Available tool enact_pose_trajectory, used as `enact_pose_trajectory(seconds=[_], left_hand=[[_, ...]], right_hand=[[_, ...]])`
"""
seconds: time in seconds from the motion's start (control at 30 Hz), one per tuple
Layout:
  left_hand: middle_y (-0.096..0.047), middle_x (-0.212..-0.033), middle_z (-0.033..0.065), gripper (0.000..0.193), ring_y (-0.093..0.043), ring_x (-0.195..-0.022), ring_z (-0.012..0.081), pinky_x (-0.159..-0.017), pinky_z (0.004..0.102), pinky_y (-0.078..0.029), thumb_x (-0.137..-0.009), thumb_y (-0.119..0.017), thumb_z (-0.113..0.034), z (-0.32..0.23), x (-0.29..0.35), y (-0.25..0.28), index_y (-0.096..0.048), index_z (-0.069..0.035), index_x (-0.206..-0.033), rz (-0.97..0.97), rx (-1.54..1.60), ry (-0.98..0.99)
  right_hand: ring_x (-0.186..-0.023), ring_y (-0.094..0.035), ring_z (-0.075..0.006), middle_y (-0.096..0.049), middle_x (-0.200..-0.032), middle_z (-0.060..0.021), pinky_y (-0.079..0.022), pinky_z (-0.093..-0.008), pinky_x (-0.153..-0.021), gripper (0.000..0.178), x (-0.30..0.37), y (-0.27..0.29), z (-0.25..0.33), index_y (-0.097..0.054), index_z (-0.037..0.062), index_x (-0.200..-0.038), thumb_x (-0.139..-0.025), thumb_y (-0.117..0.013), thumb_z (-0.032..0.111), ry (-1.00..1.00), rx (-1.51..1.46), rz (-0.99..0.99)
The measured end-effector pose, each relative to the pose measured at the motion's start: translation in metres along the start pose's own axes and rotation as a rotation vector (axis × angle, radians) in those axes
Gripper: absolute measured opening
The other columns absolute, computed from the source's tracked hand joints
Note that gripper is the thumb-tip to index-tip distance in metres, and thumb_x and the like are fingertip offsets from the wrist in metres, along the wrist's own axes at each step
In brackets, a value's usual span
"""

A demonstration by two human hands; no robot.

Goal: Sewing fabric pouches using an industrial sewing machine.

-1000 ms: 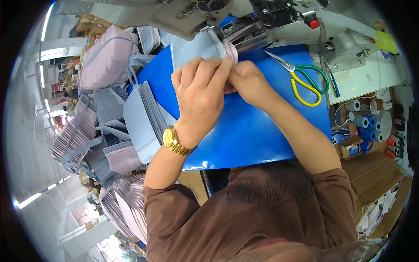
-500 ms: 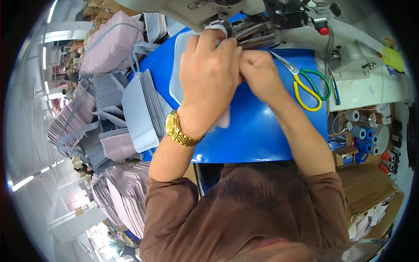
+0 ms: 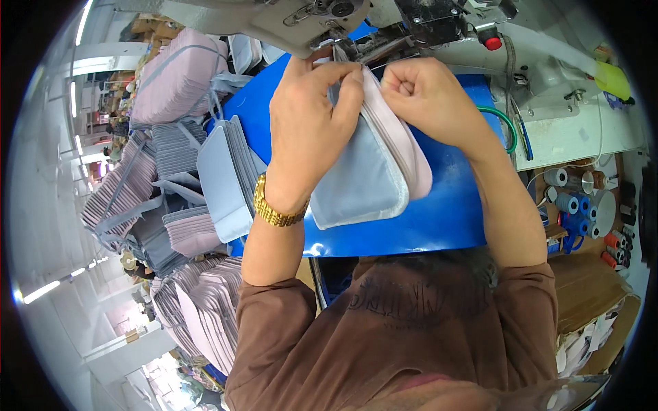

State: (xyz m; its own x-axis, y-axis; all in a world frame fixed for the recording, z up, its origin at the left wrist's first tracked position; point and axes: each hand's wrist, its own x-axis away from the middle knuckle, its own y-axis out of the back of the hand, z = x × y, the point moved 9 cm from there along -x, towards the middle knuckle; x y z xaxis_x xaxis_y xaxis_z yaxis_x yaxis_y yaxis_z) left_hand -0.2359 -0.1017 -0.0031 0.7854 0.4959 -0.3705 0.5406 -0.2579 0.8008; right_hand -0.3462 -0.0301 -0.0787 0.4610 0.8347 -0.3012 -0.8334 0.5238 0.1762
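Under the sewing machine's head (image 3: 301, 26), a rounded grey fabric piece (image 3: 360, 181) with a pink layer (image 3: 413, 161) along its right side hangs over the blue work surface (image 3: 343, 240). My left hand (image 3: 312, 113), gold watch on its wrist, grips the upper part of the grey piece, thumb and forefinger closed near its top edge. Close to the pink layer's right edge, my right hand (image 3: 428, 96) is closed with curled fingers; what they hold, if anything, is hidden. Behind my right wrist shows the green handle of the scissors (image 3: 511, 130), the rest of them covered.
A stack of grey panels (image 3: 223, 178) leans at the left edge of the blue surface. Tied bundles of pink and grey panels (image 3: 181, 79) pile up beyond it. Thread spools (image 3: 582, 219) stand at the right, above a cardboard box (image 3: 593, 294).
The fabric piece has swung round to the right and toward me, showing its grey face and pink layer. My right hand has moved right, apart from the left, and its arm now covers most of the scissors.
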Motion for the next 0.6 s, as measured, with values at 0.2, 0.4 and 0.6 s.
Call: enact_pose_trajectory(seconds=[0.2, 0.4, 0.6], left_hand=[[-0.062, -0.112, 0.0218, 0.028, -0.060, -0.097, 0.0332, -0.081, 0.0403, -0.050, -0.081, -0.073, -0.017, -0.047, 0.077, 0.003, -0.073, -0.004, -0.106, -0.049, -0.026, -0.077], [-0.061, -0.107, 0.0177, 0.033, -0.058, -0.093, 0.0296, -0.078, 0.0366, -0.049, -0.076, -0.078, -0.016, -0.038, 0.094, -0.005, -0.073, -0.005, -0.106, -0.214, -0.019, -0.089], [-0.061, -0.100, 0.0131, 0.025, -0.059, -0.087, 0.0259, -0.072, 0.0338, -0.049, -0.078, -0.077, -0.014, -0.025, 0.068, -0.005, -0.073, -0.004, -0.100, -0.256, -0.015, -0.132]], right_hand=[[-0.053, -0.055, -0.0056, -0.059, -0.055, -0.0019, -0.041, -0.0231, -0.048, 0.039, 0.070, -0.036, -0.016, -0.062, 0.0014, -0.065, -0.088, -0.074, 0.031, -0.314, -0.391, 0.383], [-0.058, -0.058, -0.0056, -0.065, -0.067, -0.0036, -0.044, -0.0207, -0.050, 0.028, 0.073, -0.040, -0.007, -0.067, -0.0015, -0.077, -0.094, -0.068, 0.021, -0.289, -0.569, 0.318], [-0.059, -0.060, -0.0077, -0.066, -0.067, -0.0043, -0.046, -0.0215, -0.052, 0.032, 0.051, -0.045, -0.018, -0.066, -0.0010, -0.077, -0.097, -0.065, 0.025, -0.256, -0.516, 0.319]])
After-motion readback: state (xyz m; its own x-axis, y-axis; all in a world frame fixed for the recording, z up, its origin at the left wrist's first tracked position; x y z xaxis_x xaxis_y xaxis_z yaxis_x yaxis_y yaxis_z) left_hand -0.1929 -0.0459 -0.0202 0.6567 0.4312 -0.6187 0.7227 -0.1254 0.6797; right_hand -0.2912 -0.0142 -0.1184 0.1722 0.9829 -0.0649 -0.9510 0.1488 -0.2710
